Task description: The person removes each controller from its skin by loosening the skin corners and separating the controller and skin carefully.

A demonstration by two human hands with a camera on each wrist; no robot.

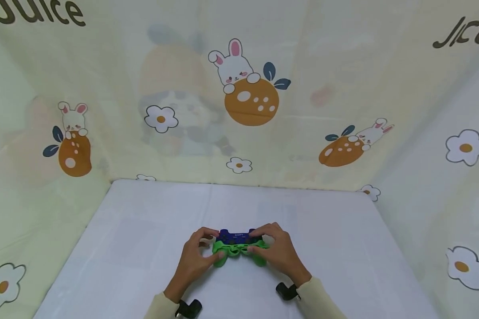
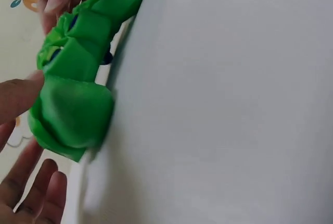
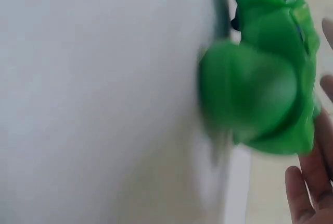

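Observation:
A dark blue game controller sits partly inside a bright green, soft-looking cover over the middle of the table. My left hand holds the left side, thumb on the green cover and fingers at the controller's far edge. On the other side my right hand grips in the same way, its thumb near the middle of the cover. Both wrist views show the cover's rounded green handle, with bits of blue through its openings. The green handle is blurred in the right wrist view.
The white table runs under both hands. Cream curtains printed with rabbits, oranges and flowers stand behind it and at both sides. A black wrist camera sits at the left wrist, another black camera at the right.

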